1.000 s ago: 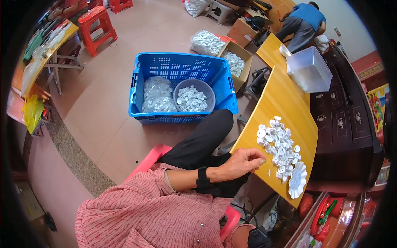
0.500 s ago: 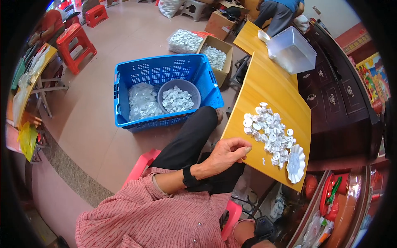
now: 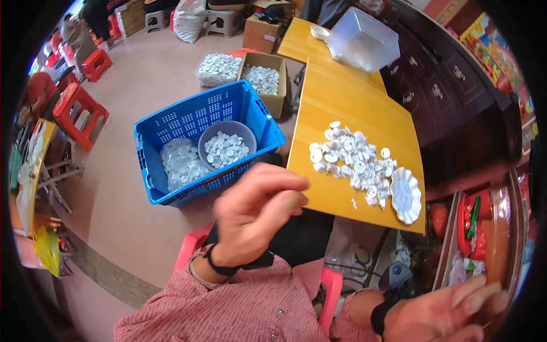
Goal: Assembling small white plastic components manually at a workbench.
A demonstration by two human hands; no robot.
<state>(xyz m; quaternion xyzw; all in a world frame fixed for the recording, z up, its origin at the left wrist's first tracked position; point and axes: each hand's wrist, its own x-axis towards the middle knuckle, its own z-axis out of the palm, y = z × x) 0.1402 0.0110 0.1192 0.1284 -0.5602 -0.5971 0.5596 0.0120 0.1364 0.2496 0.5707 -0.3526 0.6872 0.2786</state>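
Note:
My left hand (image 3: 256,211) is raised in front of my lap near the table's front-left edge. Its fingers are curled and the thumb is bent toward them; whether anything small sits between them is hidden. At the lower right my right hand (image 3: 447,313) is held up away from the table, palm showing, fingers spread and slightly blurred, with nothing seen in it. A heap of small white round plastic parts (image 3: 359,165) lies on the yellow wooden table (image 3: 342,91). Beside the heap, a white scalloped dish (image 3: 415,199) contains something pale and fine.
Left of the table, a blue crate (image 3: 213,182) holds a grey basin (image 3: 250,137) of white parts and a filled clear bag (image 3: 181,162). Behind are a cardboard box (image 3: 279,105) and a clear tub (image 3: 370,43). Dark drawers (image 3: 439,114) stand right; red stools (image 3: 74,108) stand left.
My left hand has risen and moved left, away from the table edge. My right hand has come up into view at the lower right. The whole view has shifted and tilted.

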